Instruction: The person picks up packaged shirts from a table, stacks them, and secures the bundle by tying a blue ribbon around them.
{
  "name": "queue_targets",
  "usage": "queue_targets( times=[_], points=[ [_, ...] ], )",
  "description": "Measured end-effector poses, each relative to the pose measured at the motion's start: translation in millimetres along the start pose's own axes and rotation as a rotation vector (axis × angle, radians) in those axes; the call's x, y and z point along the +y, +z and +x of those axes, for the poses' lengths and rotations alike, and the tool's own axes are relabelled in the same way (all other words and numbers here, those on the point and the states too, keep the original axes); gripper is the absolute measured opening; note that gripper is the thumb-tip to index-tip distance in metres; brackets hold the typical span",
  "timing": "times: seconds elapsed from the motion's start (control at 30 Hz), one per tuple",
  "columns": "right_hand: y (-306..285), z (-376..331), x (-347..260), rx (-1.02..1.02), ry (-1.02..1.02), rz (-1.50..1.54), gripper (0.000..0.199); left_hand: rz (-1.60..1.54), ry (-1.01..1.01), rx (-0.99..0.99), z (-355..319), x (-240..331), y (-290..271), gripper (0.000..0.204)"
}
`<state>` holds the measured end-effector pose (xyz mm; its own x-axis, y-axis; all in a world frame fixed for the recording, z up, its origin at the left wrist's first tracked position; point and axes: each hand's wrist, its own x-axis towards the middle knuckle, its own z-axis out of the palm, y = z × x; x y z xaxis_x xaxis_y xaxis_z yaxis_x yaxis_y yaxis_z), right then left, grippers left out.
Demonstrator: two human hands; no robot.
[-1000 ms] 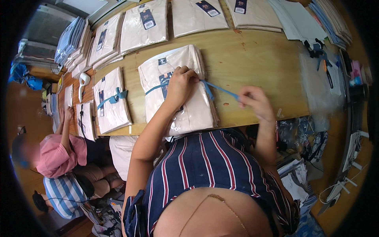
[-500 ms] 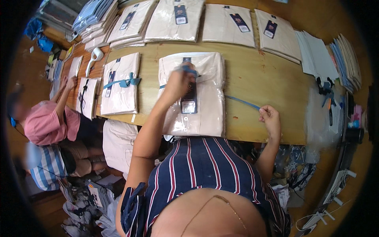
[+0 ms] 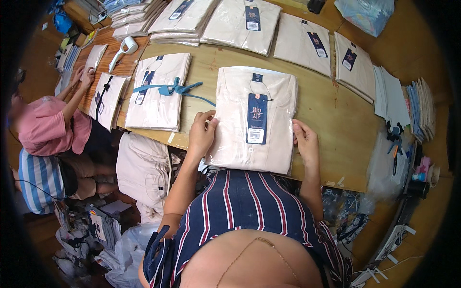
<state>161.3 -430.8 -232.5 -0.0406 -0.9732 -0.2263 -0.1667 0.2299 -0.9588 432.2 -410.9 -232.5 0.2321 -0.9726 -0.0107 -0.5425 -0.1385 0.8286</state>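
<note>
In front of me lies a stack of folded cream shirts (image 3: pixel 230 115) in clear plastic bags, with a dark blue hang tag (image 3: pixel 257 118) on its top shirt. My left hand (image 3: pixel 201 137) grips the lower left edge with bent fingers. At the right edge, my right hand (image 3: pixel 306 139) pinches the stack's side between thumb and fingers. To the left is another stack of bagged cream shirts (image 3: pixel 161 108). A blue cloth strip (image 3: pixel 178 90) is knotted across it, and a loose length trails to the front stack's left edge.
Rows of bagged cream shirts (image 3: pixel 240 24) line the table's far side. A white handheld tool (image 3: pixel 124 53) and a black-tied shirt bundle (image 3: pixel 106 102) lie to the left. There a person in pink (image 3: pixel 53 125) handles another packet. White sheets (image 3: pixel 386 96) lie at right.
The blue strip across the front stack is off it, and more blue strip now shows on the left stack. My left hand moved to the left edge; my right hand let the strip go.
</note>
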Motion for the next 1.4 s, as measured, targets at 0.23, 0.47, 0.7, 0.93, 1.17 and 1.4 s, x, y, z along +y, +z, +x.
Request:
queue_targets(
  times=[0.23,0.47,0.7,0.93,1.17,1.4],
  points=[
    [-16,-5,-11,-0.188,0.118,0.658,0.049,-0.129,0.070,-0.138,-9,18,5,0.023],
    [-109,-62,-78,0.198,-0.257,0.442,0.061,0.018,0.115,0.096,3,6,-1,0.023],
    [-120,-89,-110,0.348,-0.455,0.200,0.068,-0.052,-0.080,0.034,16,-11,0,0.024],
    [-21,-16,-43,-0.054,-0.260,0.516,0.055,-0.374,-0.280,-0.102,21,-20,-6,0.029],
    [19,-4,32,0.065,-0.149,0.135,0.054,-0.443,0.164,-0.181,0,29,2,0.063],
    [-38,-34,94,-0.130,-0.079,0.867,0.071,-0.595,0.807,-0.744,-42,132,1,0.051]
  ],
)
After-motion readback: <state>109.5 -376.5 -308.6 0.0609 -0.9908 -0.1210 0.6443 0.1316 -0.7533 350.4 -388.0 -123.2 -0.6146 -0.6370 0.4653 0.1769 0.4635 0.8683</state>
